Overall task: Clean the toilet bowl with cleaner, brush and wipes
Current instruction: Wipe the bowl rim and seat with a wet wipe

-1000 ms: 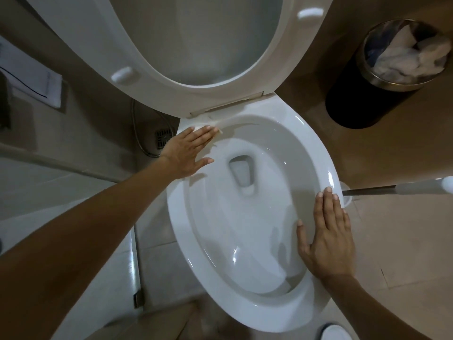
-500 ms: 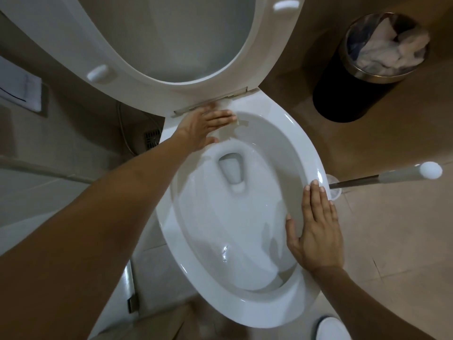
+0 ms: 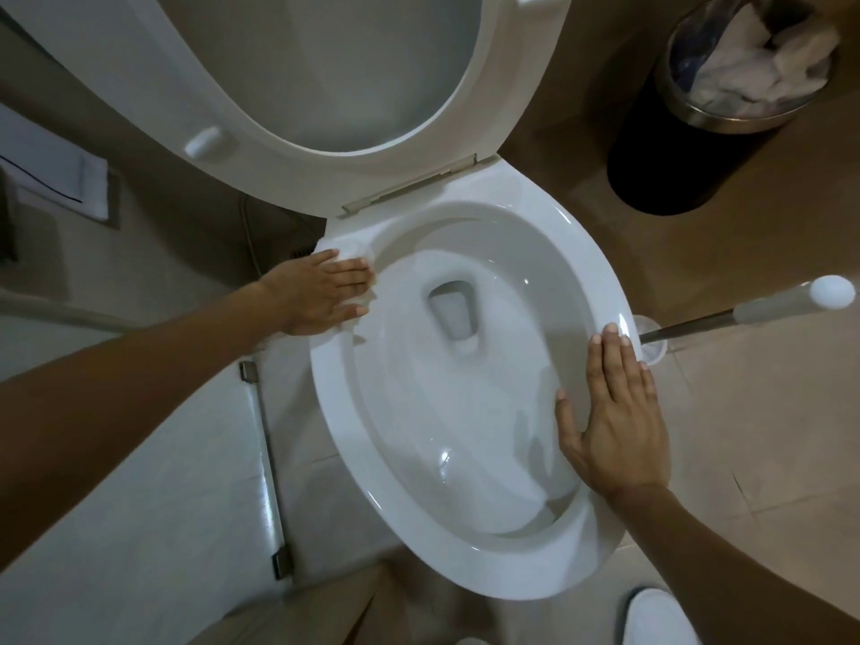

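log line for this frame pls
step: wiping rim | left hand: flat, pressing wipe on rim | right hand: flat on rim | seat: up | brush: in holder, untouched

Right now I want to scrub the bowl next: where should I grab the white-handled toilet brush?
Grip the thick white handle end of the toilet brush with the right hand, coming from above; it leans up and away from the bowl, its thin metal shaft running down into the holder.
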`<state>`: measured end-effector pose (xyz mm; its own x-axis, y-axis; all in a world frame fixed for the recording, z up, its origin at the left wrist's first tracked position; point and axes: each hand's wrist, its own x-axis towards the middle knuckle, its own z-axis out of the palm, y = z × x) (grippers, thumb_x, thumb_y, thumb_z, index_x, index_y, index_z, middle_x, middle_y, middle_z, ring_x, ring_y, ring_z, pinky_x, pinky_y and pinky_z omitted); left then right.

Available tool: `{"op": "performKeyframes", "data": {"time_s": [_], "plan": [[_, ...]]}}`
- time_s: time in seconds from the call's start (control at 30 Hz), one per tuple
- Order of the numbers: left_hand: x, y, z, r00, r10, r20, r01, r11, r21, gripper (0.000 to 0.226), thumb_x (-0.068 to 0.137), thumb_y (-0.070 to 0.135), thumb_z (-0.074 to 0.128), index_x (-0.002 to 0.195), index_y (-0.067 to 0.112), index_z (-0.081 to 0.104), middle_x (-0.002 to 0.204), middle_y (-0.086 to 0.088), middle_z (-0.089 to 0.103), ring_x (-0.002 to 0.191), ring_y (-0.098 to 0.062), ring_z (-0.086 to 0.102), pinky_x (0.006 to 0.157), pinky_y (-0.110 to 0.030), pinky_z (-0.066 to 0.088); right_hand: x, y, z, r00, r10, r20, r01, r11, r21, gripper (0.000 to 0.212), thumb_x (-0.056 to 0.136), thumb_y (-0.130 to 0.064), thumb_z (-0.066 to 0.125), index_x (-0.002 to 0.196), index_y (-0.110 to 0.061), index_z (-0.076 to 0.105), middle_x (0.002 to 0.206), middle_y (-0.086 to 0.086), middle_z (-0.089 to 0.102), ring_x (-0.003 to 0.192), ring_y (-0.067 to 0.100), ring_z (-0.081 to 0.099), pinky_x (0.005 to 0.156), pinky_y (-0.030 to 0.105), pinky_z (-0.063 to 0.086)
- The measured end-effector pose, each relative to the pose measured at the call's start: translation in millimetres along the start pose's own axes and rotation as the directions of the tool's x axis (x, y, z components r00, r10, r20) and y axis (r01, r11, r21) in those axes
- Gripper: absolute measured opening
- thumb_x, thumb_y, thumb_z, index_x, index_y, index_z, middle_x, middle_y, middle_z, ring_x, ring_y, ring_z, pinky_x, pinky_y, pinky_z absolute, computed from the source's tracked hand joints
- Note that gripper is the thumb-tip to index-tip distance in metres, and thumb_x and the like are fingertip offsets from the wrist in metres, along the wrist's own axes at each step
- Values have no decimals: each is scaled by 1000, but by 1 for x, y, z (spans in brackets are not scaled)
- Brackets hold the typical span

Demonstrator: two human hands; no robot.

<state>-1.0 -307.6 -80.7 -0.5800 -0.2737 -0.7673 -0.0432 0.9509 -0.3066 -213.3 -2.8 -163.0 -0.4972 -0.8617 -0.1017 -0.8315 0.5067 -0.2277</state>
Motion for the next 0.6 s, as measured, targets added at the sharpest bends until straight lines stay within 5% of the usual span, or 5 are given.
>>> {"op": "performKeyframes", "data": {"time_s": [0.13, 0.27, 0.37, 0.43, 0.6], "plan": [[1, -1, 2, 1000, 22, -2, -21, 997, 73, 58, 100, 46, 5, 152, 21, 1, 159, -2, -11, 145, -18, -16, 119, -41, -3, 0, 1, 2, 1000, 9, 1, -9, 1000, 15, 74, 92, -49, 27, 152, -6, 17, 160, 9, 10, 148, 22, 11, 120, 37, 13], [-14, 18, 20, 997, 53, -63, -58, 996, -73, 111, 66, 61, -43, 151, 22, 17, 160, 1, 10, 147, -15, -1, 117, -35, -2, -1, 1, 2, 1000, -1, 8, 1, 1000, 15, 75, 92, -48, 29, 152, -5, 16, 160, 10, 11, 148, 22, 10, 120, 37, 12], [-28, 29, 31, 997, 58, -46, -65, 985, -163, 120, 59, 67, -45, 151, 23, 19, 159, 3, 15, 147, -13, 1, 114, -30, -7, -1, 1, 2, 1000, -1, 26, 1, 1000, -13, 76, 92, -50, 26, 152, -6, 13, 160, 10, 9, 148, 23, 9, 120, 37, 9], [-28, 29, 24, 999, 50, -21, -52, 989, -141, 113, 62, 65, -43, 151, 25, 14, 160, 4, 10, 147, -13, -2, 115, -33, -8, -1, 1, 2, 1000, 1, 31, -1, 1000, -17, 76, 92, -51, 24, 152, -7, 12, 160, 10, 8, 148, 23, 9, 120, 37, 9], [-14, 23, 8, 998, -31, 49, 27, 997, 73, 60, 97, 51, 0, 152, 25, 3, 160, -2, -8, 145, -17, -14, 118, -44, -8, -2, 1, 0, 999, -10, 37, 11, 999, -42, 75, 93, -49, 26, 153, -6, 11, 160, 11, 8, 148, 24, 8, 120, 38, 7]]}}
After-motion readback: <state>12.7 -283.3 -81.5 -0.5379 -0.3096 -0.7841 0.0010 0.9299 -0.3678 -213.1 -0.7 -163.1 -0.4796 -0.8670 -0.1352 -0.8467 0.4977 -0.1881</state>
